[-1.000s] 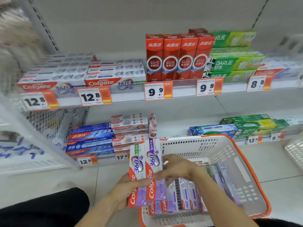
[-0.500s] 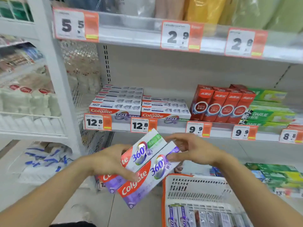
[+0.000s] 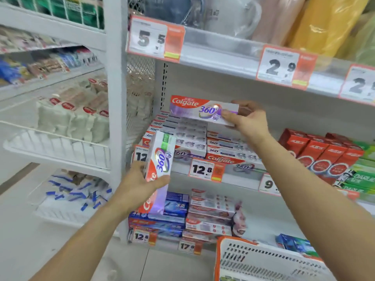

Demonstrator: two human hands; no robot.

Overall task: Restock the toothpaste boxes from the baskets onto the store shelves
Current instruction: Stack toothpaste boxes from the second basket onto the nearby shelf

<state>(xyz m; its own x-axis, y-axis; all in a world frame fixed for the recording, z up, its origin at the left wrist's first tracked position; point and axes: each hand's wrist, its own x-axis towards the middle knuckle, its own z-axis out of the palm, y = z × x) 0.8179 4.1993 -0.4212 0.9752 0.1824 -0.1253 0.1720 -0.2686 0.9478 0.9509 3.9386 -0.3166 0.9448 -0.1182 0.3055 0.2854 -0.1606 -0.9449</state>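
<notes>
Purple-and-white cardboard catches the eye first: a Colgate 360 box [image 3: 204, 110] is held level above the stacked Colgate boxes [image 3: 182, 136] on the middle shelf [image 3: 239, 177]. Its long axis runs left to right, the red Colgate end pointing left toward the white upright post [image 3: 114, 98] and the far end lost in the person's right hand [image 3: 248, 120]. That grip pinches the right end of the box, thumb on the printed face and fingers curled behind it. The box hangs just over the top of the stack; whether it touches the top one I cannot tell.

A second Colgate 360 box [image 3: 161, 159] stands nearly upright in the left hand [image 3: 138, 187], nearer and lower, in front of the shelf edge. Its long axis runs up and down with a slight lean, the green-marked end up and the red Colgate end down below the fingers. The left grip wraps round the lower middle of it, thumb across the front.

Price tags reading 12.8 [image 3: 205, 170] sit on the shelf rail below the stack. Red upright boxes [image 3: 324, 155] and green Darlie boxes [image 3: 363, 179] fill the shelf to the right. On the lower shelf lie blue boxes [image 3: 170, 211] and pale red ones [image 3: 211, 211]. An orange-rimmed white basket [image 3: 263, 262] shows at the near right.
</notes>
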